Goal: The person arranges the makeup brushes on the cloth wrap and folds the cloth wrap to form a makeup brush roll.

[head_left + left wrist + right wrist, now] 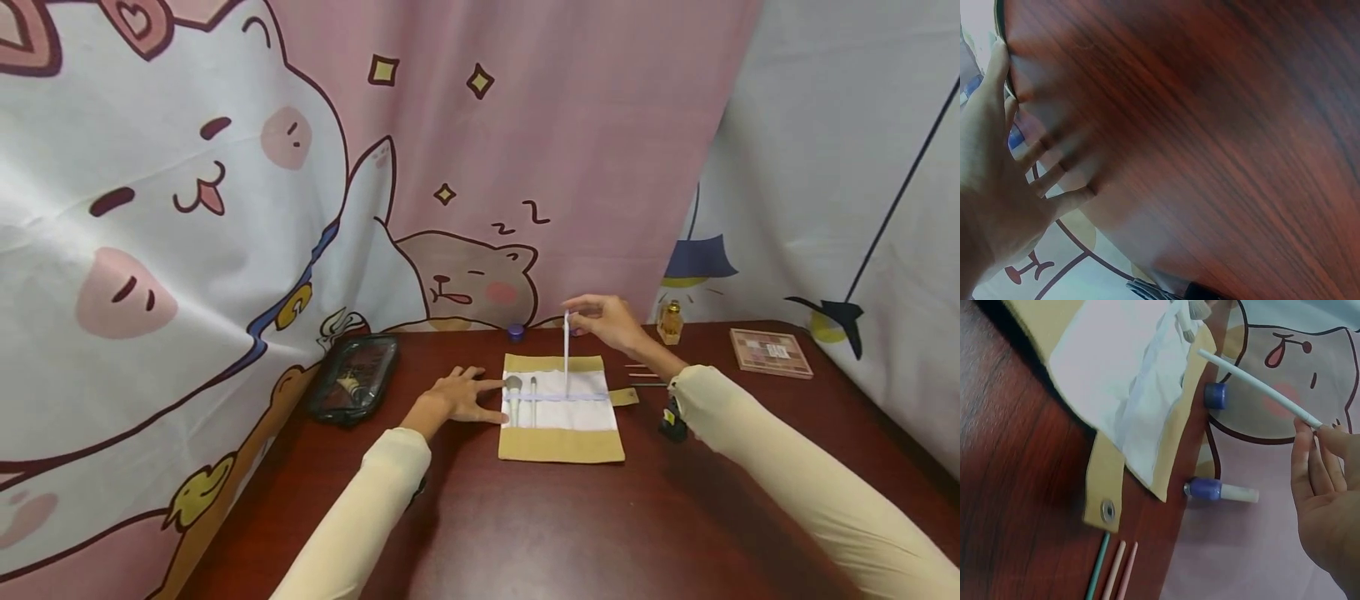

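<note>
A tan and white brush roll (561,447) lies unfolded on the table, with two makeup brushes in its left part, a fluffy one (514,398) and a slim one (533,402). My left hand (457,397) has its fingers spread, and its thumb and index finger touch the roll's left edge. Above the roll, my right hand (609,323) pinches a slim white makeup brush (1254,384) near its upper end. The brush points down, its lower tip overlapping the lilac band (551,397) in the head view. My fingers hide its upper end.
Right of the roll's snap strap (1105,481) lie three thin sticks, one of them green (1097,565). Behind stand a purple jar (1215,395) and a nail polish bottle (1205,489). A perfume bottle (671,323) and palette (771,352) are at right, a black see-through case (356,375) at left.
</note>
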A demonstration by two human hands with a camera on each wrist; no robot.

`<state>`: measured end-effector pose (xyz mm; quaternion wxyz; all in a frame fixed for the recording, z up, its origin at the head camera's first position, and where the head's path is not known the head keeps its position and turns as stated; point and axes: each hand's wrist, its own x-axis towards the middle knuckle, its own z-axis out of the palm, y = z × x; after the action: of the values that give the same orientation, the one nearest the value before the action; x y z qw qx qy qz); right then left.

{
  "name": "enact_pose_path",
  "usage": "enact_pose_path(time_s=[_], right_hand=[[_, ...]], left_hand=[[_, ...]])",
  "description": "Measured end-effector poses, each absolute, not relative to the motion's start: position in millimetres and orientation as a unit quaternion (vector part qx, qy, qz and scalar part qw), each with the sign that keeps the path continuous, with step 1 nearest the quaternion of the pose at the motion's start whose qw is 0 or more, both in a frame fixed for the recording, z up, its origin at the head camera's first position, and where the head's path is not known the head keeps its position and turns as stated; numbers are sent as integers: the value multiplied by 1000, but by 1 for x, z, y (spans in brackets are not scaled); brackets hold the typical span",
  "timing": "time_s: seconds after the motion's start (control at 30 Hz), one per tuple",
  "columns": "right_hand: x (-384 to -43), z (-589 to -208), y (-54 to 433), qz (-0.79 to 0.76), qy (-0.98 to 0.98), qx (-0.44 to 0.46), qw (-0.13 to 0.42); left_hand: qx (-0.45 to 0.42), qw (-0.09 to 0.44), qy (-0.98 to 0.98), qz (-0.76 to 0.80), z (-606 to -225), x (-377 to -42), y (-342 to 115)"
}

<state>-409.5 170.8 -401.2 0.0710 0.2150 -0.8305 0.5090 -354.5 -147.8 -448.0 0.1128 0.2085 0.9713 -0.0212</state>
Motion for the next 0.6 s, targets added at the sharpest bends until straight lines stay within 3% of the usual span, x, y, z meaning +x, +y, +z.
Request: enact_pose_path(time_s=[0.6], right_hand=[[-417,-431,148,507,-836,202,62]], left_hand=[[211,112,971,-11,-444,-352,-146]])
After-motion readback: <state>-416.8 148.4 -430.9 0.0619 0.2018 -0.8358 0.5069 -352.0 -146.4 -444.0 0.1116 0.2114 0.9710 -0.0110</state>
